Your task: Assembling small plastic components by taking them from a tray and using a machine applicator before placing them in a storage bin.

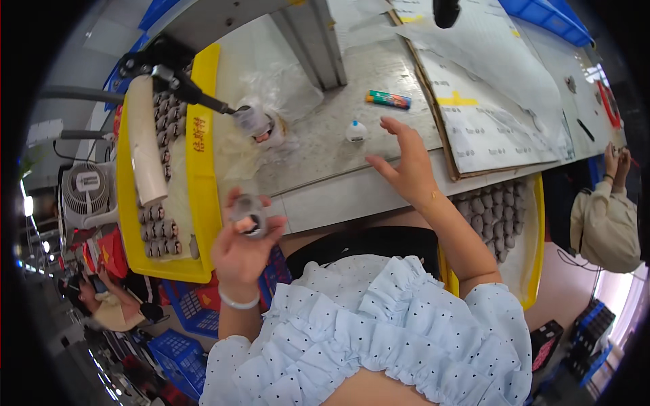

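Note:
My left hand (237, 254) grips a small rounded grey figure with a pinkish patch (252, 211), held up beside the yellow tray at the left. Over the front part of the metal worktop, my right hand (412, 169) is open, thumb and fingers spread, with nothing in it. Just left of its fingertips stands a small white bottle with a blue tip (355, 131), apart from the hand. A green tube with an orange end (388, 99) lies farther back. At the left, a plastic-wrapped fixture (261, 125) sits at the end of a black rod.
A yellow tray (201, 223) at the left holds rows of grey figures and a white roll (145, 145). Another yellow tray (535, 243) of grey pieces is below the bench, right. A metal post (311, 44) rises behind; a paper-covered board (487, 115) lies right. Other people sit nearby.

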### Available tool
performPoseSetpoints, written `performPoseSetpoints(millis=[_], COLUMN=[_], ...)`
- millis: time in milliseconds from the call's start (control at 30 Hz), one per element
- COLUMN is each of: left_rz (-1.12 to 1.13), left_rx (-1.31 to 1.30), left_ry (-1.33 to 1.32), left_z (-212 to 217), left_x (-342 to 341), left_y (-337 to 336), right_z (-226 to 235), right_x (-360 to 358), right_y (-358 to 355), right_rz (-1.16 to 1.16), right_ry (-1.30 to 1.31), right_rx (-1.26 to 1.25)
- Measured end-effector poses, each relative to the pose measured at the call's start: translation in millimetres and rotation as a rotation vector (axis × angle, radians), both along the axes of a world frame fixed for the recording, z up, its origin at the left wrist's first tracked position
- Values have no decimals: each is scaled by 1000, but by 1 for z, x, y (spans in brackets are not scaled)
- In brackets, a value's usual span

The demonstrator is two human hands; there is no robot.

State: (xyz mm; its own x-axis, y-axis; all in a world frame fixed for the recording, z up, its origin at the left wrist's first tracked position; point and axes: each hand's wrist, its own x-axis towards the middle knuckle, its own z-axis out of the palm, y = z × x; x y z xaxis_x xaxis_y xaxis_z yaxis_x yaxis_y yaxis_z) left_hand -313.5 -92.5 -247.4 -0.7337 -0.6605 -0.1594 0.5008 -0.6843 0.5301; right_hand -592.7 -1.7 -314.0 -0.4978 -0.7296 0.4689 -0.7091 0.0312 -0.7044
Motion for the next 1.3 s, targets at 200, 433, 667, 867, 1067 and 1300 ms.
performPoseSetpoints(millis=[200, 433, 667, 867, 1067, 1300], left_rz=[-54, -118, -106, -124, -160, -170], left_rx=[-151, -343, -579, -632, -621, -607], left_ry=[-179, -346, -453, -457, -453, -459], left_z=[-50, -44, -40, -38, -37, -37], left_x=[-30, -41, -41, -40, -40, -42], left_y=[11, 6, 4, 4, 4, 6], right_z=[-5, 29, 44, 51, 54, 55], right_x=[16, 43, 42, 44, 44, 43], right_y=[-45, -6, -7, -4, -3, 0], right_rz=[356, 476, 357, 323, 318, 313], right_ry=[-548, -525, 38, 376, 472, 509], right_rx=[423, 296, 77, -32, -77, -70])
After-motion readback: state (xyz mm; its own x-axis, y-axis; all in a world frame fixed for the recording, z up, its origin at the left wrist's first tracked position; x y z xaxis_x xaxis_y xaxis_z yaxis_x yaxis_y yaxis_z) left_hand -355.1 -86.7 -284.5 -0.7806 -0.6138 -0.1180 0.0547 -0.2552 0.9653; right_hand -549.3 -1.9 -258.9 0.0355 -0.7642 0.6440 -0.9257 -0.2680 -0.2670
